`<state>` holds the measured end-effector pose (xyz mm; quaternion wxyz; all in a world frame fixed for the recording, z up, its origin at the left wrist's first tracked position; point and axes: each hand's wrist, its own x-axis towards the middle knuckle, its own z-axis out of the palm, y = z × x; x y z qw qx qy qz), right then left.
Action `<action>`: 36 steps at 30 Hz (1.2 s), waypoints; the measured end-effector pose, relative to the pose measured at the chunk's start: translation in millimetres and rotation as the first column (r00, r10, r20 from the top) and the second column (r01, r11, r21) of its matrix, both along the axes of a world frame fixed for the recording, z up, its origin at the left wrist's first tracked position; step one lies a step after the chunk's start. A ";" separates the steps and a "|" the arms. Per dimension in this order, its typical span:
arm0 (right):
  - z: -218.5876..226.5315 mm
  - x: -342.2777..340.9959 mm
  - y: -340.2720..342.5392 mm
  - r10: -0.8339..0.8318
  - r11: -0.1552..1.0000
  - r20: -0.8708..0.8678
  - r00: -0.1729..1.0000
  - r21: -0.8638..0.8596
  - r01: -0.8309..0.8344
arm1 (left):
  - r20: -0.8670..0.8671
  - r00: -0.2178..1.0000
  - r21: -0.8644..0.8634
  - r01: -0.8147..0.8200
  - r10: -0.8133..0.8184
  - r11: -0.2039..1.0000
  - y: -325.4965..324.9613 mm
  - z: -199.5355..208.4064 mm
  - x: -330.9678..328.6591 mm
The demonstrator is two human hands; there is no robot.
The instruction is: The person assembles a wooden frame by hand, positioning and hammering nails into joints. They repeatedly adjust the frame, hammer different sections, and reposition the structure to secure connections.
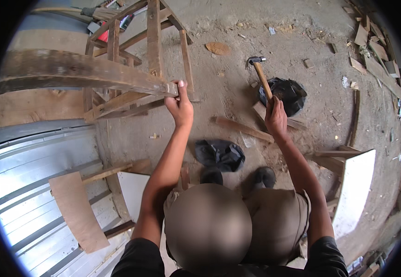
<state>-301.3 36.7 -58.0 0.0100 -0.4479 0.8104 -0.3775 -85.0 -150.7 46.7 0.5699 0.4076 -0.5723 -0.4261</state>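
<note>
A claw hammer (262, 81) with a wooden handle and dark metal head is gripped near the handle's lower end by my right hand (276, 117). Its head points away from me, above the floor. My left hand (180, 105) is wrapped round the near end of a long, worn wooden plank (80, 70), thumb on top. This plank reaches in from the left edge, in front of a wooden frame (155, 41) of slats and legs. Past the hammer handle lies a crumpled black plastic bag (289, 94).
Another black bag (221, 154) lies by my feet, near a loose wood strip (244, 128). White-faced boards stand at right (355, 191) and left (133, 191). Corrugated metal sheeting (39, 161) runs along the left, with a brown panel (78, 210) against it. Wood scraps (378, 51) are piled far right.
</note>
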 end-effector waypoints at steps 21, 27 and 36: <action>-79.8 21.3 -77.5 0.207 0.969 -0.154 0.966 0.168 -0.181 | -0.209 0.943 0.027 0.269 -0.258 0.963 27.5 -12.2 115.4; -30.5 5.5 -53.6 0.436 0.900 -0.234 0.869 0.143 -0.413 | 0.187 0.982 0.036 0.029 -0.035 0.999 48.8 -22.6 125.0; -41.2 71.2 43.1 0.559 0.797 -0.115 0.821 0.348 -0.494 | 0.361 0.930 -0.283 0.041 0.067 0.958 126.8 -26.5 109.5</action>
